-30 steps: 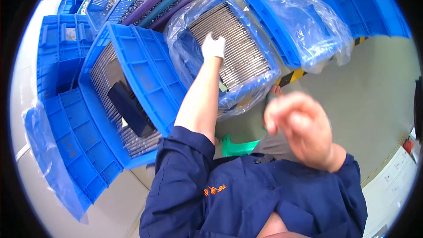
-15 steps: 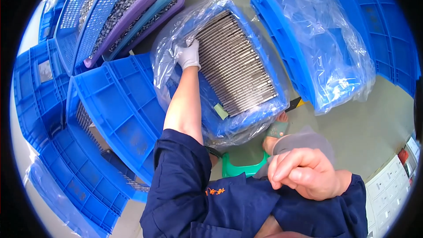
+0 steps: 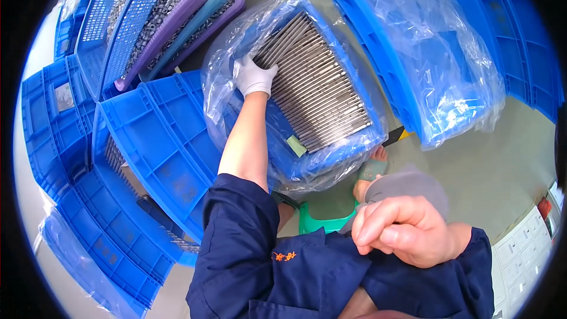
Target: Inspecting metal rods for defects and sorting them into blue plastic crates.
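In the head view, the upper bunch of metal rods (image 3: 285,40) is now slanting across its neighbours, while half a second ago the rods there were lying parallel with the rest. The rods are showing a dull silver-grey colour, darker toward the top and catching bright glints along the lower rows; they are looking slim, straight and much alike. The main layer of rods (image 3: 322,94) is lying side by side in a blue crate (image 3: 282,134), which a clear plastic liner (image 3: 220,77) is draping around. A pale green slip (image 3: 296,146) is resting near the layer's lower left corner.

The left hand (image 3: 255,75), wearing a white glove, is gripping the near left ends of the slanting bunch, its thumb pointing toward the main layer. The bunch is extending up and to the right from its fingers, and the main layer is lying just beside it, to the right and below.

The bare right hand (image 3: 401,230) is hanging over the person's lap, well apart from the rods, with its fingers curling inward; whether it is holding anything is not showing. It is keeping nearly the same curled pose as before.
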Tool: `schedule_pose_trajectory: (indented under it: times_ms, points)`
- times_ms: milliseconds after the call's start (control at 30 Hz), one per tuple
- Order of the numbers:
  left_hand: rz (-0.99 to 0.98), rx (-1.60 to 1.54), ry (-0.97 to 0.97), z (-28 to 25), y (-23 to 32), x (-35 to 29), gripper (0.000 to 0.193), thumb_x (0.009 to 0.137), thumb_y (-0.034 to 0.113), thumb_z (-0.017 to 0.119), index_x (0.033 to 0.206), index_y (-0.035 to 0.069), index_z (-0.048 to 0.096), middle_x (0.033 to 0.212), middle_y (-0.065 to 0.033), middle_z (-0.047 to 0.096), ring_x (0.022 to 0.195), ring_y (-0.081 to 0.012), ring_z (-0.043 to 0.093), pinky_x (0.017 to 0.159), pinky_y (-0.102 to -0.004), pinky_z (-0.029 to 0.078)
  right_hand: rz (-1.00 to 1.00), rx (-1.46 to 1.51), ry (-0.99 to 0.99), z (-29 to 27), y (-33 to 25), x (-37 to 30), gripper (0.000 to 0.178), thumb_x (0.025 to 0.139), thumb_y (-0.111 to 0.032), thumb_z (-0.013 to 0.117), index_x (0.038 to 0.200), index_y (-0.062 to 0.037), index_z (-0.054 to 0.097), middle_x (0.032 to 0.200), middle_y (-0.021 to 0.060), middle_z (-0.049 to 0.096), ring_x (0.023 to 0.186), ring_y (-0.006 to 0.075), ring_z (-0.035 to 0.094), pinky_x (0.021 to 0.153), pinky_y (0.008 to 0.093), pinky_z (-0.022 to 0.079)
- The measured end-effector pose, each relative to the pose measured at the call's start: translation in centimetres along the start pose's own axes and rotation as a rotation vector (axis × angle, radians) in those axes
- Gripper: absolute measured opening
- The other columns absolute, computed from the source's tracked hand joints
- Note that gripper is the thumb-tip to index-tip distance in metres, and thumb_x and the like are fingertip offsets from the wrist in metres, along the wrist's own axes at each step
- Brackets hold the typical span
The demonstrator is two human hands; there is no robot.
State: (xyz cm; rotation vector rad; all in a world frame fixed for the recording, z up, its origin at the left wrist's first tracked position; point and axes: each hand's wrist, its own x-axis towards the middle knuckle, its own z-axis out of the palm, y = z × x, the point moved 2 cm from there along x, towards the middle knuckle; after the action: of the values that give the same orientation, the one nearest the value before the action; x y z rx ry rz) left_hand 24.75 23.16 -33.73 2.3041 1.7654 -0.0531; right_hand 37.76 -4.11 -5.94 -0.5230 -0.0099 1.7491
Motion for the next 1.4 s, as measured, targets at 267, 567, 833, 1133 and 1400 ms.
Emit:
schedule_pose_trajectory:
  times_ms: [267,567,833,1133,1400]
  points:
    - [0.322,0.201,-0.138,-0.6,0.5,1.8,0.076,0.059,0.044,0.07,0.122,0.01,0.047,0.118,-0.0157,0.05,0.112,-0.0316,0.045,0.098,-0.0436,0.032,-0.017,-0.03,-0.02,-0.1,0.0,0.4,0.023,0.092,-0.006,0.042,0.107,0.0045,0.055,0.101,0.0072,0.056,0.087,0.0095,0.05,0.077,0.023,0.041]
    - [0.53,0.204,-0.033,1.2,5.6,1.6,0.06,0.064,0.028,0.066,0.116,0.007,0.044,0.104,-0.0117,0.055,0.1,-0.0275,0.053,0.087,-0.0445,0.038,0.022,-0.014,0.0,-0.1,0.2,0.9,0.023,0.091,-0.006,0.042,0.108,0.0042,0.055,0.1,0.0071,0.055,0.087,0.0091,0.05,0.076,0.0221,0.04]
    - [0.479,0.281,-0.017,4.4,8.2,2.5,0.022,0.078,0.017,0.052,0.099,0.011,0.053,0.095,-0.0089,0.059,0.085,-0.0257,0.059,0.07,-0.0428,0.045,0.001,-0.107,0.131,0.4,0.3,1.5,0.018,0.086,-0.004,0.046,0.097,0.0052,0.057,0.081,0.0155,0.058,0.073,0.0203,0.049,0.061,0.0282,0.037]
    - [0.584,0.066,-0.224,4.0,7.1,1.4,0.021,0.08,0.015,0.05,0.1,0.011,0.056,0.087,-0.0156,0.062,0.082,-0.032,0.061,0.071,-0.0442,0.048,0.009,-0.072,0.036,0.2,0.5,0.7,0.024,0.092,-0.007,0.042,0.109,0.0048,0.054,0.096,0.0069,0.055,0.083,0.0088,0.049,0.072,0.0204,0.039]
    - [0.252,-0.683,-0.24,-2.9,9.9,-1.0,0.038,0.073,0.031,0.064,0.096,0.002,0.058,0.085,-0.0181,0.062,0.081,-0.0314,0.06,0.075,-0.0371,0.046,-0.105,-0.075,0.113,3.2,3.4,-2.9,0.025,0.092,-0.009,0.041,0.109,0.0053,0.054,0.089,0.0072,0.056,0.08,0.0095,0.049,0.074,0.0228,0.04]
